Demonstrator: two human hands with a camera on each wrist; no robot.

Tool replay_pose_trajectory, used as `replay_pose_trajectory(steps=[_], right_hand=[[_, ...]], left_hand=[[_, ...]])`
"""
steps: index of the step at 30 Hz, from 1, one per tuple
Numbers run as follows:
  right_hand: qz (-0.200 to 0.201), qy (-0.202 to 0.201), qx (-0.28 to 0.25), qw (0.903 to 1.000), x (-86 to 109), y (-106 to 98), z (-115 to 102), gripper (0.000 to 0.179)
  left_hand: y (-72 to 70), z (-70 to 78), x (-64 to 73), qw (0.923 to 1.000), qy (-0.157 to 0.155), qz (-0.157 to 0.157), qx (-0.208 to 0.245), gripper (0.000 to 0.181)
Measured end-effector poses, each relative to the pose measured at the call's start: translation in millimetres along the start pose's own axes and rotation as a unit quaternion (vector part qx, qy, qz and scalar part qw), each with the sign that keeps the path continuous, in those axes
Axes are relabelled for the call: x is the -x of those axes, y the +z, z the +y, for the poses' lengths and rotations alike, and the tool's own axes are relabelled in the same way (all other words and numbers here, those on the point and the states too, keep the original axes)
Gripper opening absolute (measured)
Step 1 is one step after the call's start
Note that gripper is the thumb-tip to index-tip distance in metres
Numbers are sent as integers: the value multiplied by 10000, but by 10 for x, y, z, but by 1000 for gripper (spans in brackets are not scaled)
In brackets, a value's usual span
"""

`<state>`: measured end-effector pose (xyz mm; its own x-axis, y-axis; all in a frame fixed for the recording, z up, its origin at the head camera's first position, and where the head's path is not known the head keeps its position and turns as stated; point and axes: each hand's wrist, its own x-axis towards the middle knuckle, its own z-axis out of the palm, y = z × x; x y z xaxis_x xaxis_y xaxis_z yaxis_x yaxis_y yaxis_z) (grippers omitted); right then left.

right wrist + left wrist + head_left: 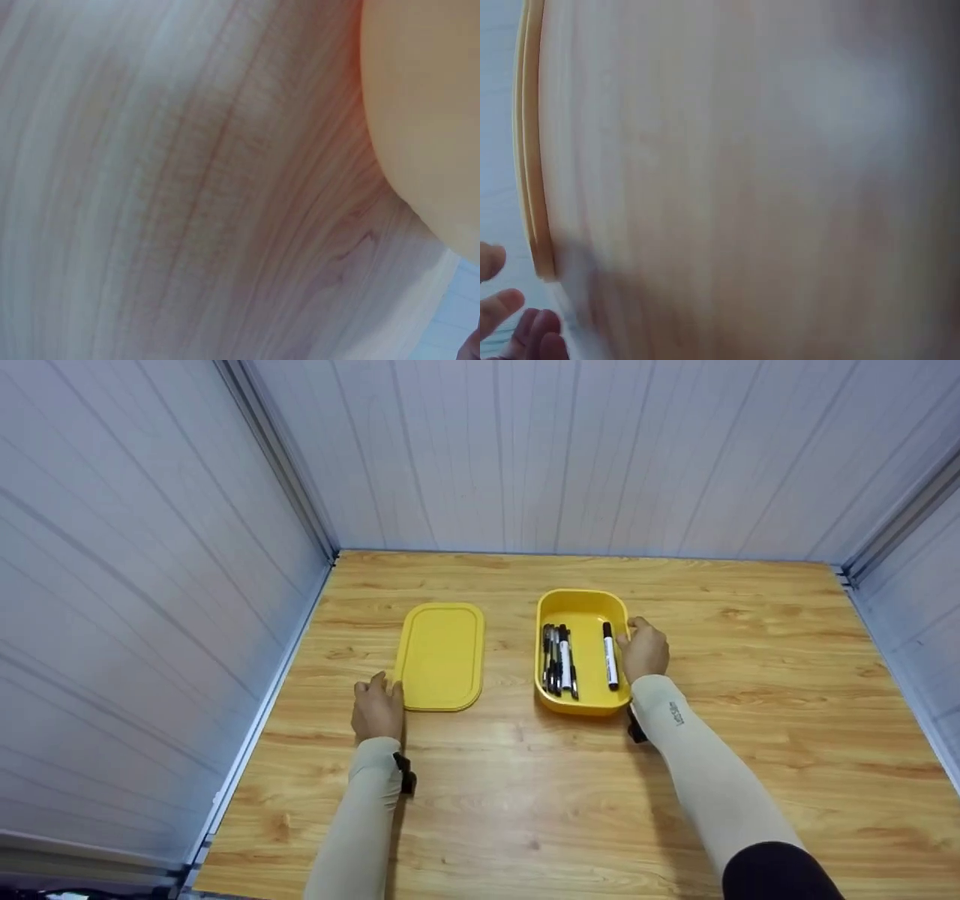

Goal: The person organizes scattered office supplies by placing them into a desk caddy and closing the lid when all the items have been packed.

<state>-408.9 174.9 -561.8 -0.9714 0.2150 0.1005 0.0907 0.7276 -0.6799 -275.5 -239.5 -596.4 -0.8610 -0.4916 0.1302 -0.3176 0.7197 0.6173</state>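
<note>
A yellow plastic box (589,703) stands uncovered on the wooden table. Inside it, several black pens (553,660) lie bunched along the left side with a white marker (565,664). Another white marker (610,660) lies apart near the right wall. My right hand (646,651) grips that right wall, thumb tip over the rim and fingers outside. To the left, a flat yellow lid (442,656) lies on the table. My left hand (377,710) is at the lid's lower left edge, its fingers loosely spread; the left wrist view shows fingertips (510,300) close to the lid's edge (531,150).
The wooden table (517,795) reaches back to a pale panel wall (525,457). Another panel wall (150,585) runs along the left side, and one more (915,607) stands at the right. A strip of table separates lid and box.
</note>
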Motion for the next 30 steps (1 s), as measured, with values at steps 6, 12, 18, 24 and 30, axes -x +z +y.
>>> replay_pose_trajectory(steps=[6,12,18,24,30], right_hand=[[-57,69,40,10000,-36,-33,-1,34],[-109,164,51,9998,-39,-4,-2,34],[-103,215,47,9997,-33,4,0,34],[-532,413,38,9977,-1,-115,-16,47],[-123,127,-174,9997,-59,-242,-287,60]], left_hand=[[18,-3,-37,9989,-13,-456,-43,44],[31,19,-44,9999,-2,-147,-32,29],[48,29,-71,9999,-129,86,62,24],[75,1,-50,9992,-218,144,305,22],[66,21,-53,9986,-280,175,419,21]])
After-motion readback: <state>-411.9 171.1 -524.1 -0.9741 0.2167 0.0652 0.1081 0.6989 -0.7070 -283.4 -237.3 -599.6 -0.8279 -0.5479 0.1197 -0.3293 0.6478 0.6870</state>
